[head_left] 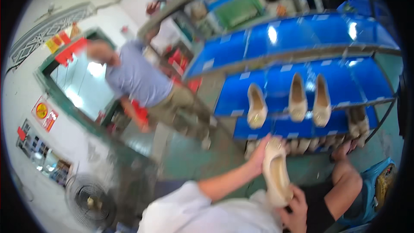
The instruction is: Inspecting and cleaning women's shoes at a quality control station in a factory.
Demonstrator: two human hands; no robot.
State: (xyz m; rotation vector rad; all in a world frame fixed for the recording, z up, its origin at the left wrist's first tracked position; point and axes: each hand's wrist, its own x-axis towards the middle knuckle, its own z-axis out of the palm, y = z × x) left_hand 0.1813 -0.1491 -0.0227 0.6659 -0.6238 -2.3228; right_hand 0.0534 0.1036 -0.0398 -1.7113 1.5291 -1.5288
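A cream ballet flat point(270, 177) with a gold-toned ornament on its toe is held between my two hands, its opening turned up. My left hand point(258, 159) is closed around the toe end. At the heel, my right hand point(296, 210) grips the shoe with bent fingers. Just beyond, three similar flats stand on a blue shelf: a single flat point(256, 105) on the left and two side by side, a middle flat point(297, 99) and a right-hand flat point(321, 101).
The rack's upper blue shelf point(315, 32) overhangs the middle one. More shoes point(302, 146) line its bottom. A blurred person point(140, 77) stands at the left, near a doorway. A fan point(91, 203) is at lower left. A blue chair point(371, 185) stands by my leg.
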